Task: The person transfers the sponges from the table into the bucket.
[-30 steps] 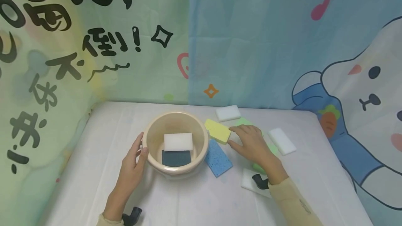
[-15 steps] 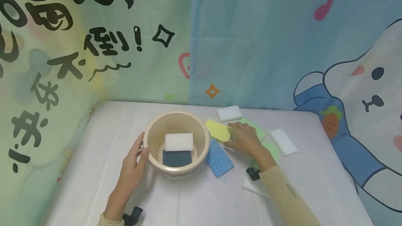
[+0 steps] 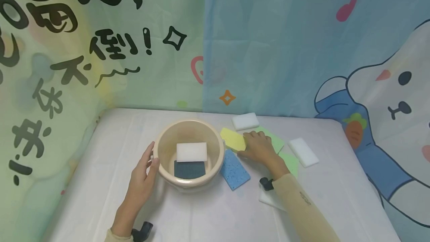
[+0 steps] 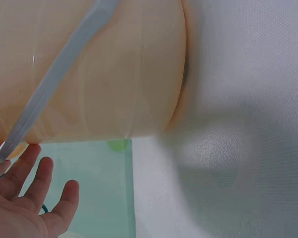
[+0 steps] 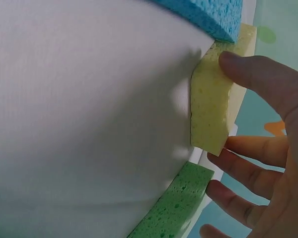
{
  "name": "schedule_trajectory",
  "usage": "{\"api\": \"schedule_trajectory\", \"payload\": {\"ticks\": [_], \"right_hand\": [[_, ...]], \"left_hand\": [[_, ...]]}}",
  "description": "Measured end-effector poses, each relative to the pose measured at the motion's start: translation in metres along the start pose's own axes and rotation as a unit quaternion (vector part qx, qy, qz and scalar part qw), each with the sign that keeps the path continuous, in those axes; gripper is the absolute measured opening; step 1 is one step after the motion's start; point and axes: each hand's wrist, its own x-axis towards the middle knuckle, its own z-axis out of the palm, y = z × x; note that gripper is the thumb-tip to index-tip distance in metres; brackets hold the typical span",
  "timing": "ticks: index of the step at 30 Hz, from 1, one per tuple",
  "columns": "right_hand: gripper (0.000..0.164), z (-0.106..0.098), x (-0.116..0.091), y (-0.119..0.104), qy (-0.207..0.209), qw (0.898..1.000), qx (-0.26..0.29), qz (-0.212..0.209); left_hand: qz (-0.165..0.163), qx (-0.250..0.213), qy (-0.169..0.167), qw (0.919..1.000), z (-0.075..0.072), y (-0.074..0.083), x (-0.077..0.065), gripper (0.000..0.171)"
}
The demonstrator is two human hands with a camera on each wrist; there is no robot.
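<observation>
A cream bucket [image 3: 189,132] stands upright on the white-covered table in the head view. My left hand [image 3: 143,178] touches its left side with loosely extended fingers, beside the pale grey handle [image 4: 64,72]. Inside the bucket are a white sponge [image 3: 191,152] and a dark grey sponge [image 3: 189,170]. To its right, my right hand [image 3: 261,149] pinches the end of a yellow sponge [image 3: 232,139], thumb on one side and fingers on the other in the right wrist view. A blue sponge [image 3: 234,171] lies just in front of the yellow one.
A green sponge [image 3: 273,139] lies close behind my right hand, and another green sponge [image 3: 289,163] is partly under the forearm. White sponges lie at the back [image 3: 245,121], at the right [image 3: 303,152] and under the right sleeve [image 3: 271,199]. A printed curtain [image 3: 268,47] rises behind the table.
My right hand has moved slightly left onto the end of the yellow sponge, and the forearm has swung left, uncovering more of the green sponges. The left hand and bucket stay in place.
</observation>
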Motion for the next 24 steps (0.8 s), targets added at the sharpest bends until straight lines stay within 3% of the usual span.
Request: {"api": "schedule_trajectory", "payload": {"ticks": [4,11,24], "right_hand": [[0.055,0.0,0.002,-0.001,0.002,1.0,-0.004,-0.004],[0.055,0.0,0.001,-0.002,0.001,1.0,-0.004,-0.003],[0.072,-0.011,-0.008,0.002,0.035,0.999,0.023,0.015]], "left_hand": [[0.003,0.003,0.003,1.0,0.0,0.0,0.001,0.053],[0.004,0.006,0.005,1.0,0.001,0.0,0.0,0.053],[0.001,0.004,-0.001,1.0,-0.001,0.002,0.0,0.054]]}}
